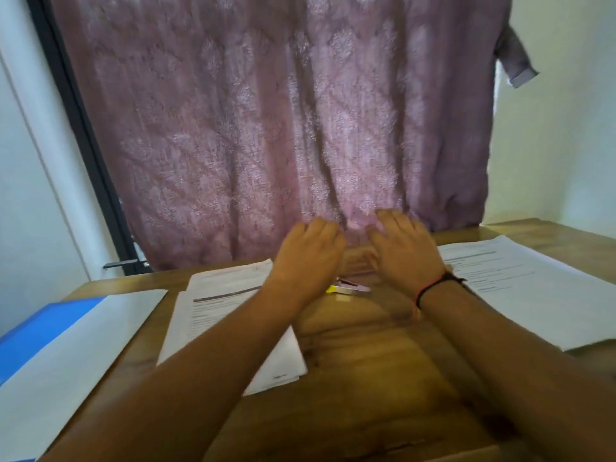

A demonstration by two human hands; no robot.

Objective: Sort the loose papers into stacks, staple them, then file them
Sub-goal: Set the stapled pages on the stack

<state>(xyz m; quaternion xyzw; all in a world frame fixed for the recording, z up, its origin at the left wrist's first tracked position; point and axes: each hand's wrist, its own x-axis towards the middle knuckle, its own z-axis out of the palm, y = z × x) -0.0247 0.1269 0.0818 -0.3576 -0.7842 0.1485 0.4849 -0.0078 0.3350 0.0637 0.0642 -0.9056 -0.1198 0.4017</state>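
One white printed paper stack [213, 311] lies left of the small silver-and-yellow stapler [351, 288], another white stack [520, 288] right. The left hand [308, 255] and right hand [405, 248] hover above it, loose-fingered and empty. Stapling and filing apparently remain.

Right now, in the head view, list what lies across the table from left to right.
Blue folder → left stack of printed papers → left hand → stapler → right hand → right stack of printed papers.

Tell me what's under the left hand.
A small yellow and silver tool, perhaps the stapler, pokes out beneath the left hand on the wooden table. The hand covers the rest of it.
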